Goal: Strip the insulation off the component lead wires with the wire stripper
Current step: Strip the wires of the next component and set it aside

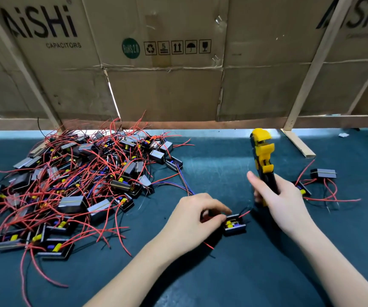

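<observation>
The left hand (193, 220) is pinching a small black component (234, 224) just beside the right hand (280, 200), which is gripping the yellow wire stripper (263, 156) upright. Its thin red lead (245, 214) looks limp, best held near the body.

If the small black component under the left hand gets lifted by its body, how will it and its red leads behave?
The component looks boxy and flat-based, so it probably won't roll. Its thin red lead curves loosely, so likely droops. The left hand pinches it with fingertips alone, suggesting it's light.

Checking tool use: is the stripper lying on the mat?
No, the right hand holds the stripper upright above the mat.
</observation>
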Tool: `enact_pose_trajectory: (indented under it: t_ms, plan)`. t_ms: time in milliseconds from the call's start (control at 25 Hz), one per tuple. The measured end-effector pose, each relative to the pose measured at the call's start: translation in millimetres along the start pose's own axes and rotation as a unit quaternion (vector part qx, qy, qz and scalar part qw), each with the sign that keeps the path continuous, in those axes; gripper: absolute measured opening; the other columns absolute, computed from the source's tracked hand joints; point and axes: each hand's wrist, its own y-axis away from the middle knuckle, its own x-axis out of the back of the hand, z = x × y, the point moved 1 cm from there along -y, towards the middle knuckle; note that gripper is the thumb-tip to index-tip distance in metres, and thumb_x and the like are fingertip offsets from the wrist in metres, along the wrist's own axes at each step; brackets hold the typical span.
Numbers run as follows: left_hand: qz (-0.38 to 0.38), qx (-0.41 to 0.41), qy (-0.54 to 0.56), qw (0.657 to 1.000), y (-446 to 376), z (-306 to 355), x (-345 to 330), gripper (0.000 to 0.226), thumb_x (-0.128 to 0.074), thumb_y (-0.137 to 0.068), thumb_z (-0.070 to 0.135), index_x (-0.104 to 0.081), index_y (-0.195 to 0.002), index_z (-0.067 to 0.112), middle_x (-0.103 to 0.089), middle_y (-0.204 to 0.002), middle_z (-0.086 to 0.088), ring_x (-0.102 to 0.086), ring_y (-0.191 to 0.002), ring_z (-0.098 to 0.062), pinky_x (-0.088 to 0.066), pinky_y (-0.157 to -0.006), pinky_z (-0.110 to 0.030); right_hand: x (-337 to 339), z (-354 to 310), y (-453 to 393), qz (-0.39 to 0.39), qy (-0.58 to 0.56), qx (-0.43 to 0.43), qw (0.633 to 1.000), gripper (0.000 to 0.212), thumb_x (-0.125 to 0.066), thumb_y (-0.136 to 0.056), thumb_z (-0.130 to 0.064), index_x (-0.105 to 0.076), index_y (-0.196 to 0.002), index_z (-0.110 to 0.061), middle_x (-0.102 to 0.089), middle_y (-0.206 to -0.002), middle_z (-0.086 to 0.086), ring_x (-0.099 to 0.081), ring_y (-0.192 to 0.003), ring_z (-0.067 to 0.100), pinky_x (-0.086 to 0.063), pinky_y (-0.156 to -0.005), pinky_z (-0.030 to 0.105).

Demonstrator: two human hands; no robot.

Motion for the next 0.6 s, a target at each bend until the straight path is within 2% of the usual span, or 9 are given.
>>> enact_pose_trajectory:
  t_ms: [80, 200, 320, 440, 520, 600]
  plan:
    - [-0.03, -0.019, -0.023, 0.999, -0.5, 4.0, 0.9, 0.028, -0.064, -0.086, 0.006, -0.076, -0.103, 0.024, -0.062, -0.085, 0.004, -0.052, -0.076, -0.008, -0.044, -0.077, -0.026, 2.1, 0.9, 0.1, 0.034, 0.091, 0.04, 0.994, 0.058, -0.06, -0.069, -0.071, -0.049, -0.064, -0.015, -0.046, -0.051, -0.011, -0.041, -0.052, 0.007, -0.035, -0.056, 0.027]
    - [-0.053, -0.04, -0.107, 0.992, -3.1, 2.1, 17.4, 0.04, -0.059, -0.08, -0.006, -0.076, -0.1, 0.023, -0.068, -0.091, 0.003, -0.057, -0.089, -0.017, -0.045, -0.083, -0.033, -0.5, 3.6, 1.2, 0.051, 0.137, 0.05, 0.988, 0.049, -0.063, -0.071, -0.067, -0.054, -0.068, -0.019, -0.054, -0.058, -0.011, -0.048, -0.057, 0.007, -0.039, -0.056, 0.03]
    - [-0.05, -0.015, -0.04, 0.998, -1.5, -5.8, 34.1, 0.041, -0.054, -0.079, -0.01, -0.077, -0.101, 0.017, -0.07, -0.091, 0.002, -0.062, -0.086, -0.009, -0.045, -0.079, -0.022, -3.0, 7.8, -0.1, 0.058, 0.147, 0.042, 0.987, 0.047, -0.064, -0.071, -0.068, -0.055, -0.069, -0.022, -0.057, -0.06, -0.017, -0.051, -0.061, 0.003, -0.038, -0.056, 0.029]
    - [-0.059, -0.038, 0.016, 0.997, 1.4, 3.0, 27.6, 0.024, -0.069, -0.087, 0.011, -0.073, -0.109, 0.017, -0.068, -0.098, 0.008, -0.06, -0.089, -0.003, -0.041, -0.082, -0.012, -2.1, 9.8, -2.0, 0.062, 0.146, 0.03, 0.987, 0.047, -0.063, -0.07, -0.069, -0.056, -0.071, -0.023, -0.059, -0.063, -0.018, -0.054, -0.064, 0.004, -0.04, -0.059, 0.032]
    - [-0.117, -0.096, -0.01, 0.988, 3.5, 8.3, 13.9, 0.032, -0.078, -0.082, 0.029, -0.072, -0.111, 0.018, -0.068, -0.105, 0.006, -0.059, -0.095, -0.005, -0.043, -0.088, -0.018, -2.1, 10.1, -1.9, 0.067, 0.146, 0.027, 0.987, 0.048, -0.061, -0.069, -0.071, -0.056, -0.072, -0.023, -0.06, -0.065, -0.018, -0.054, -0.065, 0.003, -0.041, -0.059, 0.032]
    - [-0.155, -0.109, -0.032, 0.981, 4.2, 5.5, 6.4, 0.029, -0.079, -0.08, 0.035, -0.076, -0.105, 0.02, -0.067, -0.106, 0.005, -0.057, -0.1, -0.009, -0.044, -0.092, -0.027, -2.2, 9.5, -0.9, 0.071, 0.149, 0.033, 0.986, 0.047, -0.061, -0.069, -0.071, -0.055, -0.071, -0.024, -0.06, -0.065, -0.019, -0.054, -0.066, 0.002, -0.04, -0.058, 0.031]
